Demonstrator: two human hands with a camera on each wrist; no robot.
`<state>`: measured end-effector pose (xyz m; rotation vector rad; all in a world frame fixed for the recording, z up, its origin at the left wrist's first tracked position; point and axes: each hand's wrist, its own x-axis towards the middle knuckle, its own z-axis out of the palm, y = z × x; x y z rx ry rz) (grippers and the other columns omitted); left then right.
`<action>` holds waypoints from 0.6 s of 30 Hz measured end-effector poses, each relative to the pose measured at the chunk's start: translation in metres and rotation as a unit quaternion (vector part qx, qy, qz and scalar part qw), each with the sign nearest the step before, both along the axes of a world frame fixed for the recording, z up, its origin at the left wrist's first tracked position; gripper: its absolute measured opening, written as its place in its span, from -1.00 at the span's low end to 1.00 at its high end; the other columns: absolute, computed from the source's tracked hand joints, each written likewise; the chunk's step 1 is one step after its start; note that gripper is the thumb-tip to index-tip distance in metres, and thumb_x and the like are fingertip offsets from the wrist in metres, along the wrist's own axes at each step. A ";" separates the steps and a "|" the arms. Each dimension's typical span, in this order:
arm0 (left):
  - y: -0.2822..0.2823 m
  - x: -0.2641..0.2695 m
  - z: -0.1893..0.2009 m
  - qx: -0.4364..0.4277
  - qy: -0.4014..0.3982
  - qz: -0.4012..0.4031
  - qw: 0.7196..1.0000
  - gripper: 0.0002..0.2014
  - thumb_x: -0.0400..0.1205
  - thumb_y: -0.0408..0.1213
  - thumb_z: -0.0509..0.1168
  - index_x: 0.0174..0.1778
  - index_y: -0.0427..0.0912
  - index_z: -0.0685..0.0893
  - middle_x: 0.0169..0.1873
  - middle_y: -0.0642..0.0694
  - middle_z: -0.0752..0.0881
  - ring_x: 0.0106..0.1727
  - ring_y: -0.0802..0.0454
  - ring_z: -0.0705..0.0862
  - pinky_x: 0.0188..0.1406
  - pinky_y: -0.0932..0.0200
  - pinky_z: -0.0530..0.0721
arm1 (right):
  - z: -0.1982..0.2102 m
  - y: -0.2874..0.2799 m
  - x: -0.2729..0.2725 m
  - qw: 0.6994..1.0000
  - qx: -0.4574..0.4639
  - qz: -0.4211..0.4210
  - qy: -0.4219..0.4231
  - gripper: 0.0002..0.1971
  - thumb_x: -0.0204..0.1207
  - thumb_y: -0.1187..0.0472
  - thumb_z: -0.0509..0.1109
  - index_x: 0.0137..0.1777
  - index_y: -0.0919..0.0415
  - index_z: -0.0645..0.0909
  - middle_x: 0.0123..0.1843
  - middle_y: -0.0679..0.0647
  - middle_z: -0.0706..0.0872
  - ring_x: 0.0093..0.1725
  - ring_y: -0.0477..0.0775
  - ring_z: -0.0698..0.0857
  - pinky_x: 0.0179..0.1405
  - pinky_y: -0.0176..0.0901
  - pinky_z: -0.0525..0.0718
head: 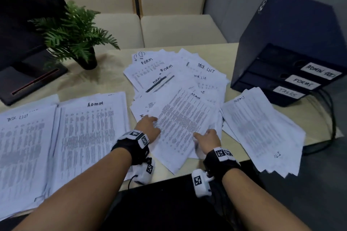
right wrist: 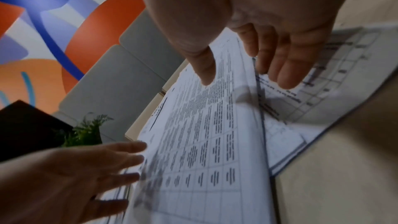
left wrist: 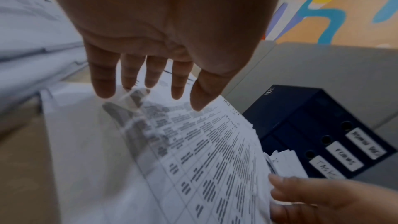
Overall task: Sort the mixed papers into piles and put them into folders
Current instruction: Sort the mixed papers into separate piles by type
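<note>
A printed sheet headed ADMIN (head: 184,118) lies on top of the fanned mixed pile (head: 159,73) in the middle of the table. My left hand (head: 150,125) is at the sheet's left edge with fingers straight and spread (left wrist: 150,91). My right hand (head: 206,135) pinches the sheet's lower right edge, thumb on top and fingers underneath (right wrist: 245,77), lifting that side a little. Sorted piles lie around: TASK LIST pile (head: 22,146) far left, ADMIN pile (head: 90,127) beside it, FORMS pile (head: 259,129) on the right. Three folders labelled ADMIN (head: 319,71), FORMS (head: 302,82) and TASKS (head: 289,93) lie stacked in a dark blue box (head: 293,33).
A potted fern (head: 75,33) stands at the back left next to a dark monitor base (head: 28,80). A black cable (head: 330,118) loops off the table's right edge. Cream seat cushions (head: 178,28) are behind the table.
</note>
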<state>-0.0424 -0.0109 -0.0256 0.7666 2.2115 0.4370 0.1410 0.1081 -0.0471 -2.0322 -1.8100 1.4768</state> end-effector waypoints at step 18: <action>0.002 0.018 -0.013 0.082 -0.040 0.168 0.982 -0.41 0.61 -0.31 0.30 0.58 -0.08 0.29 0.33 -0.24 0.60 0.29 -0.19 0.61 0.21 0.09 0.54 | 0.010 0.075 0.038 0.980 0.025 0.122 0.155 -0.83 0.60 0.29 0.37 0.01 0.00 0.72 0.02 0.00 0.82 0.07 0.09 0.77 0.23 0.16 0.68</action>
